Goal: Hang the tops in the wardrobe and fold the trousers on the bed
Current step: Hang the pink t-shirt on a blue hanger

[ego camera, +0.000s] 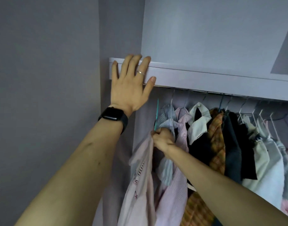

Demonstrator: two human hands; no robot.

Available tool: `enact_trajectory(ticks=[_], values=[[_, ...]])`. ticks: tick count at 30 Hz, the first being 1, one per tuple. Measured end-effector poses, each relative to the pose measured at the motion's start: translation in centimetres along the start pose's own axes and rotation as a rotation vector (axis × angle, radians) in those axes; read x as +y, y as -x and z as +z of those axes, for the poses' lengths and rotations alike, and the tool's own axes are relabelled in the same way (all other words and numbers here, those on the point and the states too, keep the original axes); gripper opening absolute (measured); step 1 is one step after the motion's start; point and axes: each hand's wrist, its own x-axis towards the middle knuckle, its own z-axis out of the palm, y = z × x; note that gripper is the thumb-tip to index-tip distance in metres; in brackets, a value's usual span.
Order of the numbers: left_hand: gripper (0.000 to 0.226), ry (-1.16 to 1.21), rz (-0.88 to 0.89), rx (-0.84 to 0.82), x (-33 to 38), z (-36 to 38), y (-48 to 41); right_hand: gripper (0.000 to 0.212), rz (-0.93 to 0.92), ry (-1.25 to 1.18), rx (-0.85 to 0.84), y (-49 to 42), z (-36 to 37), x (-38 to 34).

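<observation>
**Lilac wall, wardrobe alongside: pink top held just below the rail**

Lilac wall (42, 62) to the left, wardrobe (205, 79) right beside it, viewed from under its front edge. Flat against that edge at the left end, the left hand (131, 82): fingers straight and spread, gripping nothing. Watch (113, 115) on the wrist, ring (140, 72) on one finger.

Lower down, the right hand (163, 138), balled tight round the neck of a teal hanger (156, 111). Draped from it, the pink top (140, 185), trailing down out of view. Placed at the far left of the row, just beside a striped shirt (167, 121). Hook end close under the rail (197, 91); cannot tell whether over it yet.

Inside the wardrobe, a packed row on wire hangers:
- striped shirt
- pink shirt (182, 128)
- dark piece with a white collar (197, 121)
- orange plaid (217, 144)
- black garments (233, 144)
- pale tops (270, 160) toward the right

No trousers or bed in view.

Risks, as a judgement:
- Missing the rail and catching a neighbour's hanger instead, given the narrow gap at the left end.
- Slipping off one hanger shoulder, with cloth apparently bunched in the fist rather than spread.
- Dragging the striped shirt askew on pulling the fist out — tight quarters there.

Best not released before seating the hook.
</observation>
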Motion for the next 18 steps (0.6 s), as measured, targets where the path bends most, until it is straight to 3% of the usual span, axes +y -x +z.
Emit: enact_trajectory(ticks=[9, 12, 14, 18], values=[[0.057, -0.026, 0.061, 0.105, -1.1, 0.7, 0.1, 0.019, -0.141, -0.081, 0.129, -3.7, -0.9, -5.7], [0.056, -0.018, 0.05, 0.126, -1.1, 1.1, 0.0, 0.026, -0.101, -0.076, 0.13, -5.8, -1.5, -7.0], [0.056, -0.009, 0.037, 0.136, -0.9, 1.3, 0.0, 0.044, -0.039, 0.006, 0.086, -7.0, -1.5, -6.4], [0.056, 0.008, 0.019, 0.145, -0.6, 1.5, 0.0, 0.047, -0.04, 0.251, 0.014, -6.2, 0.6, -3.3]])
